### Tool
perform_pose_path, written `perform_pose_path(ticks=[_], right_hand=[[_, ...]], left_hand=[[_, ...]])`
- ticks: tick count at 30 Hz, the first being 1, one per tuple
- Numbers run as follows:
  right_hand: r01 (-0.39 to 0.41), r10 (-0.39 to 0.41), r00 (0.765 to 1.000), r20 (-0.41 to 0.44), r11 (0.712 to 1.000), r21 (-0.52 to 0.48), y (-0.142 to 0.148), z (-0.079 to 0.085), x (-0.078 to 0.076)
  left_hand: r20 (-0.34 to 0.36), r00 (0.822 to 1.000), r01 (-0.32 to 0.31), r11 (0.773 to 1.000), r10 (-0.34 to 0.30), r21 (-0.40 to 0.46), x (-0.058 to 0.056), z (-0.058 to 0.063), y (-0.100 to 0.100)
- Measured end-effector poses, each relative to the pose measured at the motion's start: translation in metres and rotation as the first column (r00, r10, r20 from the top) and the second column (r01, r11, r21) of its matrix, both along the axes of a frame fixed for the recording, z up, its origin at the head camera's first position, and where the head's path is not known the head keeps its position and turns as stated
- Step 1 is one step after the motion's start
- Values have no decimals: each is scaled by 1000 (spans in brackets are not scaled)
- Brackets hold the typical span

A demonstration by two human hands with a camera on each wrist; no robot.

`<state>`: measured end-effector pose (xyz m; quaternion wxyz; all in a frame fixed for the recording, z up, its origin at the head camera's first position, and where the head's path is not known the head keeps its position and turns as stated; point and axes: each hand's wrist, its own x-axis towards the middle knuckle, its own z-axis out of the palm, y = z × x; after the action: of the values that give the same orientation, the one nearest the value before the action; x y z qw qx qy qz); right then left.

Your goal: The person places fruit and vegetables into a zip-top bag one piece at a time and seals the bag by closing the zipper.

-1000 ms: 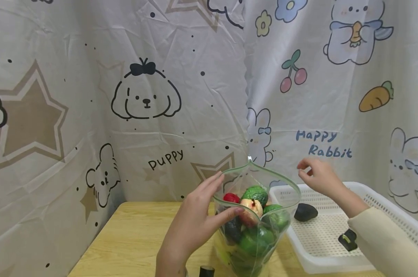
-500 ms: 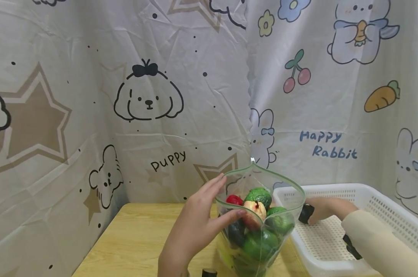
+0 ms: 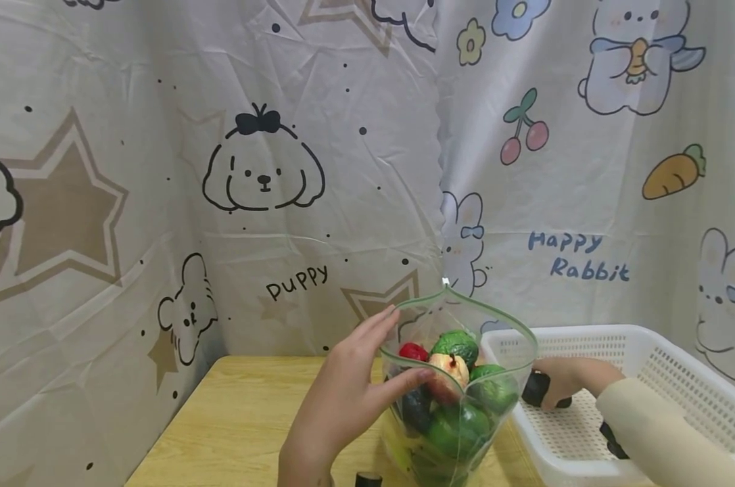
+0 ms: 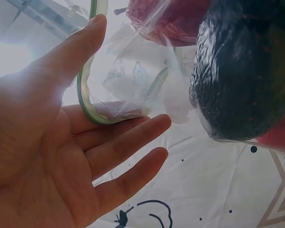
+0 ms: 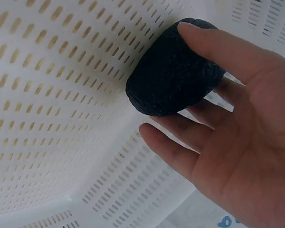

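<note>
My left hand [image 3: 343,392] holds the green-edged mouth of a clear zip bag [image 3: 513,379], thumb at the near rim and fingers along the left side. Inside the bag are a pale-and-red fruit [image 3: 447,375], a bumpy green fruit [image 3: 455,347], smooth green ones [image 3: 458,429], something red [image 3: 413,351] and a dark avocado [image 4: 242,80]. Over in the white basket [image 3: 592,333], my right hand [image 3: 564,380] grips a black, rough-skinned avocado [image 5: 171,71], thumb on top and fingers underneath, close to the basket's wall.
Another dark object [image 3: 612,441] lies in the basket, partly hidden by my right sleeve [image 3: 659,419]. A short black cylinder [image 3: 368,479] shows at the bottom edge of the head view. Behind the wooden table [image 3: 251,412] hangs a printed curtain [image 3: 294,237].
My right hand has come down from above the basket and taken hold of the black avocado near the basket's left wall. The left hand keeps its place at the bag's mouth.
</note>
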<state>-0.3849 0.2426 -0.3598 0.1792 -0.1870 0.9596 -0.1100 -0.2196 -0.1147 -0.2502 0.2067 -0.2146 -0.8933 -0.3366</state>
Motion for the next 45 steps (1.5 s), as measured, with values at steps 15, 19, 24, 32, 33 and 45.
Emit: perform_pose_path(ticks=[15,19,24,32,33,45], right_hand=[[-214,111,924,-367,944,-253,-3,55,15],[-177,-80,845,-528,891,-418,-11,110,40],[-223,-225,760,-610,791,-569,-34,166,79],[-498,-104,646,-756,693,-521,-74,190,112],[-516,-93,641,-762,683,-518,-78,191,114],[-481,52,710,-703,764,-429,-95,193,117]], left_hand=[[-15,1000,9,1000,-9,2,-1,-1,-1],[-38,999,28,1000,-28,3,-1,1,0],[-33,999,37,999,-37,0,-3,3,0],[-19,1000,6,1000,-6,21,-2,-1,0],[-16,1000,3,1000,-3,21,-2,-1,0],[-7,1000,8,999,-8,31,-1,1,-1]])
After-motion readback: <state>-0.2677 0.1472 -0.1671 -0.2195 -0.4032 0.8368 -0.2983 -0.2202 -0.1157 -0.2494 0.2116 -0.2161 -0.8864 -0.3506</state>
